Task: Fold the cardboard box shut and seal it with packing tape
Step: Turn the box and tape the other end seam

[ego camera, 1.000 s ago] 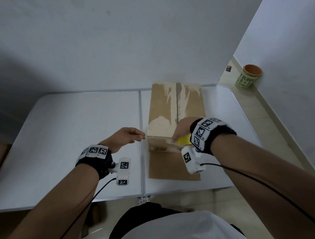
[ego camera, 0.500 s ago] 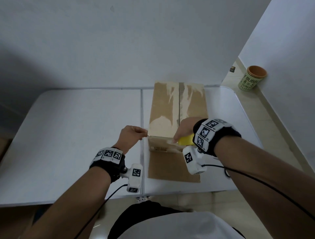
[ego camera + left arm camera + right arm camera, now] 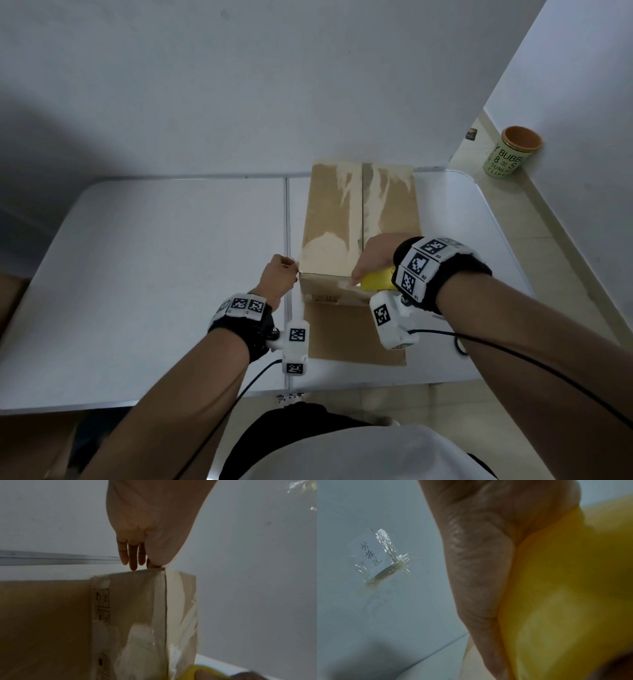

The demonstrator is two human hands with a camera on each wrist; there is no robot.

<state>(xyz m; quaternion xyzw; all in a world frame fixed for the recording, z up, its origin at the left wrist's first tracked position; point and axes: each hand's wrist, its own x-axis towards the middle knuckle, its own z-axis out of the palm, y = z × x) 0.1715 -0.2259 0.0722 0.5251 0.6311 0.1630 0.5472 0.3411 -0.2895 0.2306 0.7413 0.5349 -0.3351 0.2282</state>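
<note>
A brown cardboard box [image 3: 329, 219] stands on the white table [image 3: 154, 257], its top flaps folded shut along a middle seam. My right hand [image 3: 375, 251] grips a yellow tape dispenser [image 3: 376, 280] against the box's near top edge. My left hand [image 3: 279, 274] is at the near left top corner, where thumb and forefinger pinch the end of a clear tape strip. In the left wrist view the fingers [image 3: 133, 555] touch the box's [image 3: 137, 615] edge, and shiny tape lies over the near face. The right wrist view shows only palm [image 3: 479, 561] and dispenser [image 3: 573, 588].
A flat cardboard panel [image 3: 352, 335] lies on the table in front of the box. The box's far end is close to the white wall. A green paper cup [image 3: 513, 150] stands on the floor at the right. A taped note [image 3: 373, 555] sticks to the wall.
My left hand has moved right and closed onto the box's near left corner. The right hand with the dispenser has stayed at the near top edge.
</note>
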